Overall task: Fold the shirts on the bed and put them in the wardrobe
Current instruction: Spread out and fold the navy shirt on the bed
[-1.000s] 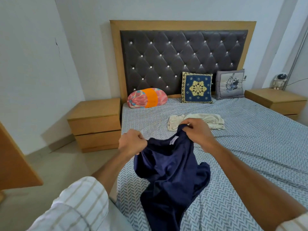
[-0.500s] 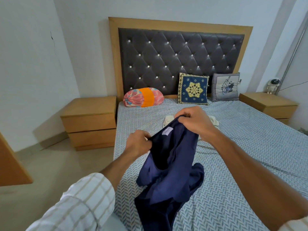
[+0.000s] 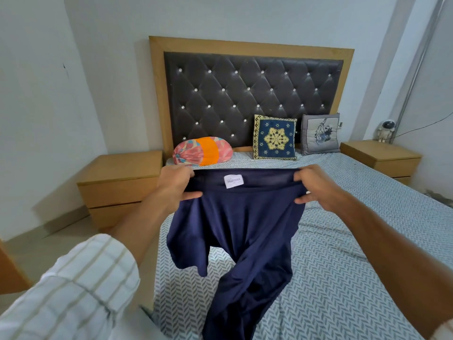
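Observation:
A navy blue shirt (image 3: 240,229) hangs in the air above the bed (image 3: 343,266), stretched wide along its top edge, with a white label showing near the top middle. My left hand (image 3: 175,184) grips the top left corner of the shirt. My right hand (image 3: 316,186) grips the top right corner. The shirt's lower part droops and twists down toward the near edge of the bed. The cream shirt seen earlier on the bed is hidden behind the navy one.
A round pink-and-orange cushion (image 3: 202,151), a blue patterned cushion (image 3: 275,137) and a grey cushion (image 3: 320,134) lean at the tufted headboard (image 3: 252,94). Wooden nightstands stand left (image 3: 120,185) and right (image 3: 381,158) of the bed. A small figurine (image 3: 386,130) sits on the right one.
Both hands have moved apart and upward, spreading the bunched navy shirt into a wide, hanging sheet. The shirt now covers the cream shirt from view.

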